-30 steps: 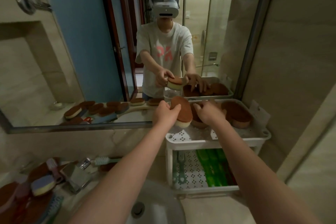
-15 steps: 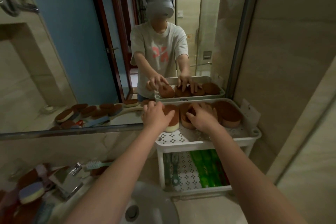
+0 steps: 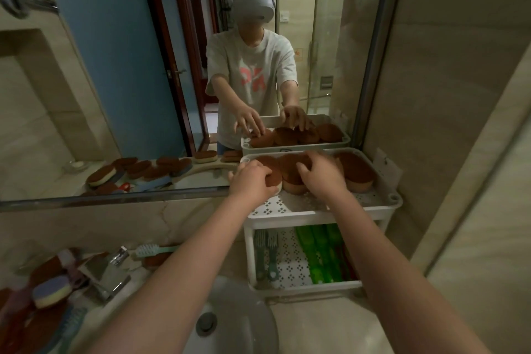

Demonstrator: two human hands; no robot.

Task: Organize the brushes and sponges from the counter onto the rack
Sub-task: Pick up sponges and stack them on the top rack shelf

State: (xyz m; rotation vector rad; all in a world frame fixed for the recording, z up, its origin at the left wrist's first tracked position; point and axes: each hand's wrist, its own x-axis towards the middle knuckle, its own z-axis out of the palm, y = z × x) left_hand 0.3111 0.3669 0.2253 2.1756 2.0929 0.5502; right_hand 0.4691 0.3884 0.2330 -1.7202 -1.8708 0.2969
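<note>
A white two-tier rack (image 3: 321, 214) stands on the counter against the mirror. Several brown-topped sponges stand side by side on its top shelf. My left hand (image 3: 251, 181) grips the leftmost sponge (image 3: 273, 176), fingers curled over its top. My right hand (image 3: 320, 174) rests with curled fingers on the neighbouring sponge (image 3: 290, 172), partly hiding it. Another sponge (image 3: 357, 172) sits free at the right end. The lower shelf holds green brushes (image 3: 321, 250) and grey-green brushes (image 3: 267, 256).
On the counter at lower left lie more brown sponges (image 3: 47, 266), a blue and yellow sponge (image 3: 51, 293), a pale green brush (image 3: 156, 250) and a blue brush (image 3: 70, 327). A chrome tap (image 3: 107, 271) stands by the basin (image 3: 230, 322). The wall is close on the right.
My left hand lowered the sponge from above the rack onto the top shelf at the left end. My right hand stayed pressing on the sponges beside it.
</note>
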